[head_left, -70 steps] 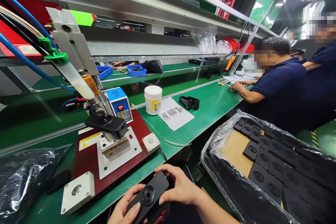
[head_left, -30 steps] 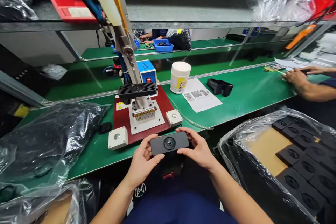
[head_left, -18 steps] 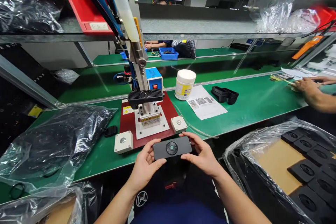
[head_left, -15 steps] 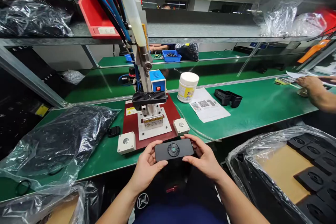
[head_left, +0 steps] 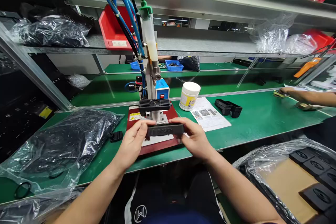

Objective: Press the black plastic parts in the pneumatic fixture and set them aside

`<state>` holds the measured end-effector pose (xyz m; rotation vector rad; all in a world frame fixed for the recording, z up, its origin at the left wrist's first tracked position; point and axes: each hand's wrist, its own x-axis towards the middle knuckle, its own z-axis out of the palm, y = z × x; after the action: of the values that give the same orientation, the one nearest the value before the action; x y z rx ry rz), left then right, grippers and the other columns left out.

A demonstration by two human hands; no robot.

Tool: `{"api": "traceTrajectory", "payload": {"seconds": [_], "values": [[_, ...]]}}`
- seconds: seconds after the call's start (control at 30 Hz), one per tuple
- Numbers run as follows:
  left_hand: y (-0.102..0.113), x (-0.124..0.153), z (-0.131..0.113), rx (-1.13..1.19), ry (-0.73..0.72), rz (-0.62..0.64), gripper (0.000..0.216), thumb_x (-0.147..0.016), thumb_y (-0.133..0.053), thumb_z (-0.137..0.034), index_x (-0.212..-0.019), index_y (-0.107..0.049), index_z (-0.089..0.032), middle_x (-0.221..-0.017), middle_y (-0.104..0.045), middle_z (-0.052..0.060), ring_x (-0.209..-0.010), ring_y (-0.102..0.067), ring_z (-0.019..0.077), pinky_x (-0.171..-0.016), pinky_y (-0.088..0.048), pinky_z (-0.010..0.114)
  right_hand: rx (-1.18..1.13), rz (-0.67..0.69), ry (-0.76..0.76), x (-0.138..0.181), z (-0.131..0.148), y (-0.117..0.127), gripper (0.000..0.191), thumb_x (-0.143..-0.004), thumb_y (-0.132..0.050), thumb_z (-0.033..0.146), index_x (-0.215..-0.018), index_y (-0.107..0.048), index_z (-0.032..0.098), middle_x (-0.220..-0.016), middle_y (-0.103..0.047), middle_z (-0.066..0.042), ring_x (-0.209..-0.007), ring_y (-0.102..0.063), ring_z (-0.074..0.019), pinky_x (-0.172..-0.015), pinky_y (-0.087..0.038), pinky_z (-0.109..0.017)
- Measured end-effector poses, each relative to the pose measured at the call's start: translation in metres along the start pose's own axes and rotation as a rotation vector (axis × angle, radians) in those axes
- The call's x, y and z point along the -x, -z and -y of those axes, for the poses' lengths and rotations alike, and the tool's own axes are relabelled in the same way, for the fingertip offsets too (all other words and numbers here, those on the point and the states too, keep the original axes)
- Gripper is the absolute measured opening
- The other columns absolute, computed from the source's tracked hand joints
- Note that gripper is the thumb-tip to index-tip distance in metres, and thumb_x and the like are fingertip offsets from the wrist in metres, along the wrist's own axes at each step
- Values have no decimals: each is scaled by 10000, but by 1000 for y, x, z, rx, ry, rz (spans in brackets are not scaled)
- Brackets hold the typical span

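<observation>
Both of my hands grip a black rectangular plastic part [head_left: 165,130] by its two ends, its long narrow side turned toward me with faint raised lettering. My left hand [head_left: 134,142] pinches the left end, and my right hand [head_left: 196,138] holds the right end. Just beyond the part stands a dispensing machine on a dark red base [head_left: 159,149]. A ribbed black piece with a round centre [head_left: 154,103] sits on its fixture. Above that hangs a syringe [head_left: 150,36] with a green cap. My hands and the part hide the machine's front.
Right of the machine are a white tub [head_left: 189,96], a printed sheet [head_left: 210,117] and black housings [head_left: 228,107]. Plastic bagging [head_left: 65,143] covers the left bench. A lined box [head_left: 278,189] holds several black parts at lower right. Another person's arm [head_left: 309,96] reaches in from the right.
My hands have raised the black part forward toward the machine and tipped it, so its narrow side faces me instead of its round-centred face. The other person's hand has shifted left.
</observation>
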<state>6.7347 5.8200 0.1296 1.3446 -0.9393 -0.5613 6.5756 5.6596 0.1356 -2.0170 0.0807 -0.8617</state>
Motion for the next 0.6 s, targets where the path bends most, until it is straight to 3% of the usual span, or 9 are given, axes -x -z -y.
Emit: {"api": "traceTrajectory", "payload": {"seconds": [0.13, 0.23, 0.4, 0.6], "values": [[8, -27, -9, -6, -185, -62, 403, -881, -591, -457, -1178, -568, -186, -1269, -578, 106, -1183, -544, 245, -1047, -434, 387, -301, 6, -75, -29, 1, -5, 566, -730, -773, 242, -1250, -550, 252, -1204, -630, -76, -1066, -634, -207, -916, -551, -353], [15, -32, 0, 55, -221, -40, 480, -821, -683, -408, -1220, -530, -191, -1304, -561, 119, -1267, -490, 256, -1101, -393, 399, -403, -46, -112, -34, 6, -13, 657, -689, -821, 312, -1264, -510, 243, -1246, -610, -92, -1139, -604, -213, -930, -545, -331], [28, -27, 19, 193, -106, -31, 571, -837, -656, -442, -1328, -478, -212, -1427, -474, 133, -1307, -467, 279, -1096, -407, 399, -259, -120, -46, -28, 13, -30, 698, -669, -831, 342, -1280, -512, 231, -1245, -605, -101, -1167, -584, -236, -976, -514, -352], [46, -54, 12, -4, -283, -80, 690, -696, -782, -499, -1253, -545, -169, -1244, -617, 146, -1218, -542, 282, -1060, -435, 393, -30, -95, 71, -48, 1, -18, 554, -764, -752, 337, -1272, -554, 241, -1238, -620, -81, -1121, -594, -222, -974, -486, -370]]}}
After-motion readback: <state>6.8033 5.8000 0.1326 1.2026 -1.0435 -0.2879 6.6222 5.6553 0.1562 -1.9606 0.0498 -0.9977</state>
